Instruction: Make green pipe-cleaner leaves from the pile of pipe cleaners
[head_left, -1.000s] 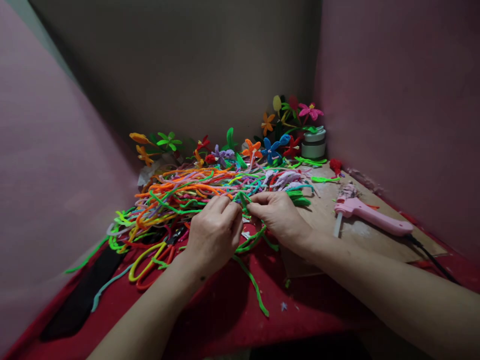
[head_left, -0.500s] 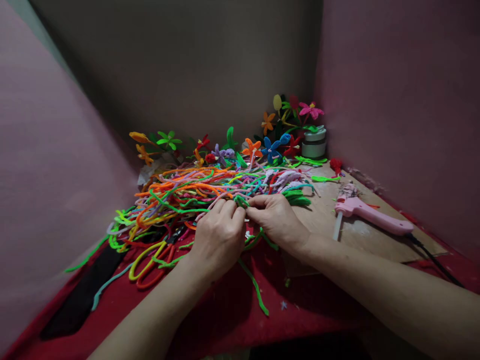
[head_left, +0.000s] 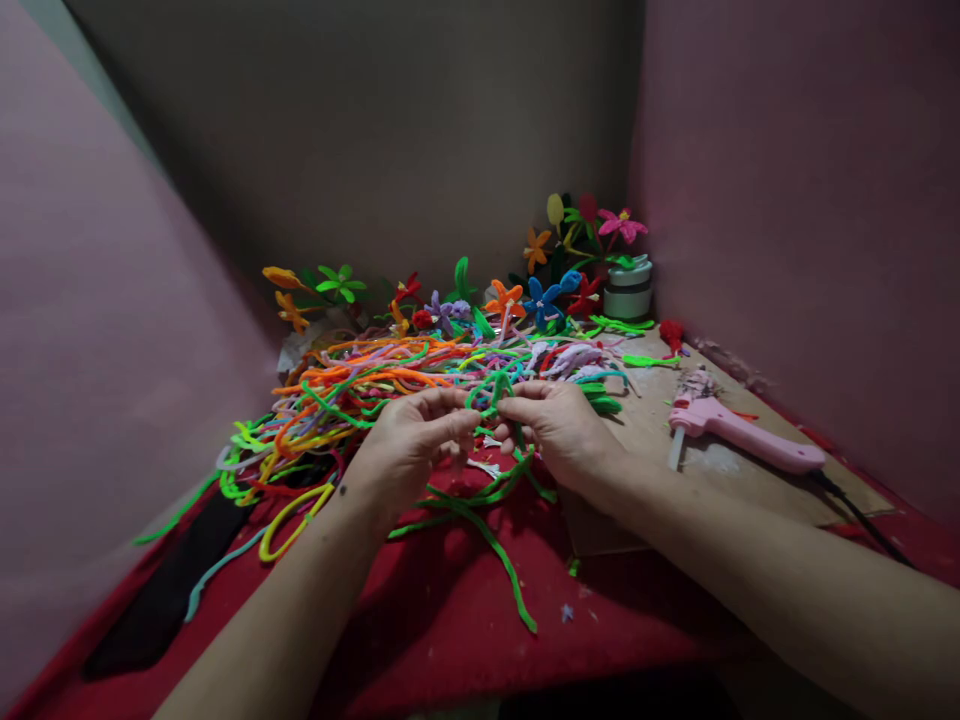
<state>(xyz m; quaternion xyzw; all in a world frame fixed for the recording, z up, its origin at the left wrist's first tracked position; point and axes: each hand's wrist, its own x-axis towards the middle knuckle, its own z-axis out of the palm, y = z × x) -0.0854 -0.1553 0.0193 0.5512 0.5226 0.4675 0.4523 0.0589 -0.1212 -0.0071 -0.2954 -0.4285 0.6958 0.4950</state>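
Note:
Between my two hands is a bent green pipe cleaner (head_left: 501, 388), looped near its top. My right hand (head_left: 559, 425) pinches it between thumb and fingertips. My left hand (head_left: 420, 430) is closed at the loop's left side, thumb against fingers, on part of the same pipe cleaner. Under the hands, loose green pipe cleaners (head_left: 499, 550) lie on the red cloth (head_left: 600, 640). Some small white bits (head_left: 484, 467) show just below the fingers. Behind the hands spreads a heap of many-coloured pipe cleaners (head_left: 390, 365).
A pink glue gun (head_left: 750, 435) with its cord rests on a brown board (head_left: 637, 470) at the right. Yellow-handled scissors (head_left: 285, 520) and a black flat object (head_left: 165, 590) lie at the left. Pipe-cleaner flowers (head_left: 544, 300) and a pale green container (head_left: 628, 290) stand at the back.
My left hand has turned and shifted left, its thumb now facing up. The green pipe cleaner now shows as a raised loop between the hands. The right hand has barely moved.

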